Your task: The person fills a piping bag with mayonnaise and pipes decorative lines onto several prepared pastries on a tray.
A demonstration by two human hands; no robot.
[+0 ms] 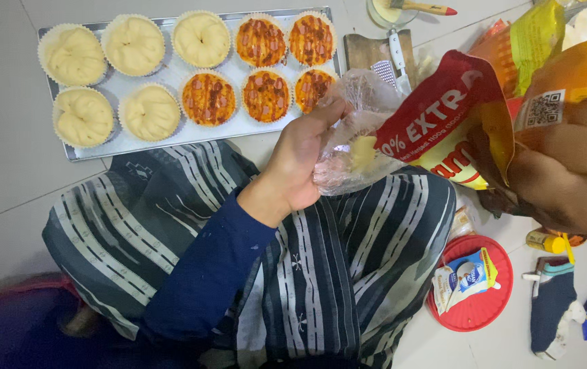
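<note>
I see my left hand point(300, 160) with its grip clamped on a clear plastic bag point(358, 133), thumb and fingers pinching the crumpled film near its mouth; a pale yellow lump sits inside the bag, just right of that grip. My right hand point(567, 181) has its grip closed around a red and yellow packet point(457, 119), tilted so its open end meets the plastic bag. Both are held over my lap, which is covered by a striped dark cloth point(321, 266). Beyond the left grip, on the tiled floor point(6, 150), lies a metal tray point(170, 133) of paper-cupped buns, some plain, some with red topping. Above the right grip I see a wooden board point(365, 51) with a grater on it. Below the right grip rests a red lid point(474, 311) carrying a small sachet.
</note>
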